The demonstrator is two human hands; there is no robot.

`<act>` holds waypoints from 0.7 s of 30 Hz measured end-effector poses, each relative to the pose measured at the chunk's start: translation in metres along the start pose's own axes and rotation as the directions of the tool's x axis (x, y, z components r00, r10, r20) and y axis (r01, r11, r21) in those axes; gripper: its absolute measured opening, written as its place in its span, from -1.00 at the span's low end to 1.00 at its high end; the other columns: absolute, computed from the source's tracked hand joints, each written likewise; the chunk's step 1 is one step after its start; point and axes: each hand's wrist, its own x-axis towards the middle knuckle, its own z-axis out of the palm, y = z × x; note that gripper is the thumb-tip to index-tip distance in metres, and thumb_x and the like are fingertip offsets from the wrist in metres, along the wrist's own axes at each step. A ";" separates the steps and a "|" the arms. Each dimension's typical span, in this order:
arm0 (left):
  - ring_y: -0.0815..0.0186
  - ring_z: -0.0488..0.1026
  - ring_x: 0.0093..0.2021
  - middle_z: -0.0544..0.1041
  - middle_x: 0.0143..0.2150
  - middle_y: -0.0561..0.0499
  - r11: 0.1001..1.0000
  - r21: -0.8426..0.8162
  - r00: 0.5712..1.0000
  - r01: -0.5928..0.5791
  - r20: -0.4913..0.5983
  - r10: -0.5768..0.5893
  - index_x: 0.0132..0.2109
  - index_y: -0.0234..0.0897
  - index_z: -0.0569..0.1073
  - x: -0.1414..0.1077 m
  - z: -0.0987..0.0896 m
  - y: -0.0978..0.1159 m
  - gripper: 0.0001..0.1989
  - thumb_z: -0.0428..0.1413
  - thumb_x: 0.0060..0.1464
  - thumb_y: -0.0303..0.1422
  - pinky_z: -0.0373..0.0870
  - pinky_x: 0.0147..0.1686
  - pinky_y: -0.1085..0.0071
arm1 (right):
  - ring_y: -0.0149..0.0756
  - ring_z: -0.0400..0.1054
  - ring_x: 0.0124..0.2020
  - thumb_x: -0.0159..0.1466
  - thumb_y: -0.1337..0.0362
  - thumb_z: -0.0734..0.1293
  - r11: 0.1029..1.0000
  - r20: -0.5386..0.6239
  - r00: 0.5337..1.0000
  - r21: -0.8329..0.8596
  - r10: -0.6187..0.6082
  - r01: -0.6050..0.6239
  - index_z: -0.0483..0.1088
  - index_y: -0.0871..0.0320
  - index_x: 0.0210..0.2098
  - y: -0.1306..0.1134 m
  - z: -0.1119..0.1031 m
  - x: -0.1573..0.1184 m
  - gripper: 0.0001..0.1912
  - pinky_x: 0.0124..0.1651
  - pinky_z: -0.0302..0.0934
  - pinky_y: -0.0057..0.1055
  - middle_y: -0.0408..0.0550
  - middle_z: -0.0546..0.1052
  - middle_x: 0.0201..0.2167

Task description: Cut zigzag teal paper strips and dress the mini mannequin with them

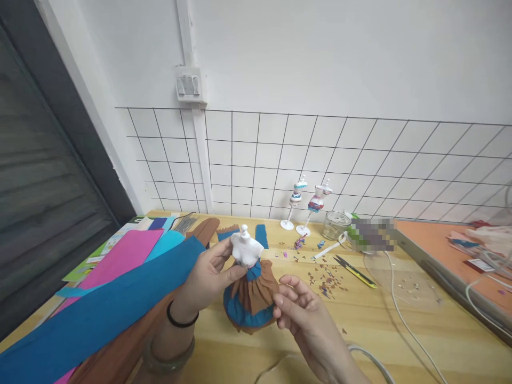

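Observation:
A small white mannequin bust point(247, 249) stands upright near the middle, wearing a pleated brown overskirt point(256, 292) above a puffed blue skirt point(246, 314). My left hand point(218, 269) grips the bust at its left side and waist, thumb across the front. At the right edge of the brown pleats, my right hand point(294, 304) pinches the skirt edge between thumb and fingers. A blue piece shows at the waist front. The back of the figure is hidden.
Blue point(132, 298), pink point(124, 256) and brown sheets lie left. Two small mannequins point(295, 200) stand behind, near a glass jar point(336, 225). Brown scraps point(326, 280), a yellow cutter point(356, 272) and a white cable point(394, 298) lie right. An orange surface point(432, 250) is far right.

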 end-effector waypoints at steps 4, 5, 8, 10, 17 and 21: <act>0.12 0.33 0.07 0.42 0.06 -0.11 0.999 -0.026 1.000 -0.024 -0.003 0.024 0.08 -0.29 0.31 0.001 0.001 -0.002 -0.50 0.17 -0.05 -0.34 0.29 0.04 0.28 | -0.51 0.34 -0.63 -0.17 0.31 0.55 0.998 -0.060 0.997 -0.050 -0.046 0.043 0.48 0.19 -0.39 0.002 0.000 -0.002 -0.67 -0.63 0.17 -0.63 -0.20 0.46 -0.57; 0.12 0.33 0.06 0.43 0.05 -0.11 0.999 -0.028 1.000 -0.024 -0.009 0.023 0.08 -0.28 0.31 0.001 0.001 -0.002 -0.49 0.17 -0.05 -0.34 0.30 0.03 0.29 | -0.50 0.34 -0.62 -0.18 0.30 0.55 0.996 -0.070 0.995 -0.072 -0.066 0.061 0.50 0.18 -0.39 0.003 0.000 -0.002 -0.67 -0.62 0.17 -0.62 -0.19 0.46 -0.58; 0.13 0.34 0.05 0.44 0.02 -0.11 0.999 -0.037 1.000 -0.017 -0.025 0.016 0.08 -0.28 0.30 0.001 0.002 -0.002 -0.49 0.17 -0.05 -0.35 0.32 0.00 0.30 | -0.47 0.33 -0.60 -0.16 0.29 0.54 0.980 -0.082 0.986 -0.146 -0.145 0.132 0.54 0.14 -0.38 0.006 -0.001 0.000 -0.69 -0.60 0.20 -0.60 -0.18 0.46 -0.63; 0.15 0.36 0.03 0.45 0.01 -0.11 0.998 -0.051 0.999 -0.021 -0.032 0.019 0.06 -0.28 0.31 0.001 0.002 -0.002 -0.51 0.17 -0.05 -0.36 0.32 0.00 0.32 | -0.48 0.30 -0.62 -0.12 0.28 0.52 0.961 -0.073 0.975 -0.198 -0.211 0.193 0.55 0.11 -0.36 0.009 -0.002 0.002 -0.72 -0.58 0.23 -0.58 -0.20 0.45 -0.66; 0.16 0.36 0.03 0.45 -0.01 -0.10 0.993 -0.106 0.998 -0.057 -0.037 0.053 0.04 -0.28 0.33 0.002 0.005 -0.002 -0.54 0.17 -0.06 -0.38 0.31 -0.01 0.34 | -0.43 0.34 -0.56 -0.01 0.30 0.45 0.879 0.000 0.931 -0.331 -0.365 0.344 0.58 0.08 -0.39 0.011 -0.006 0.003 -0.85 -0.57 0.28 -0.52 -0.10 0.50 -0.45; 0.15 0.38 0.00 0.47 -0.03 -0.11 0.991 -0.117 0.997 -0.062 -0.043 0.057 0.03 -0.29 0.33 0.001 0.006 -0.002 -0.54 0.18 -0.06 -0.39 0.33 -0.02 0.32 | -0.44 0.35 -0.61 -0.02 0.33 0.45 0.857 -0.052 0.904 -0.346 -0.424 0.382 0.57 0.04 -0.37 0.014 -0.005 0.000 -0.82 -0.56 0.33 -0.49 -0.11 0.52 -0.43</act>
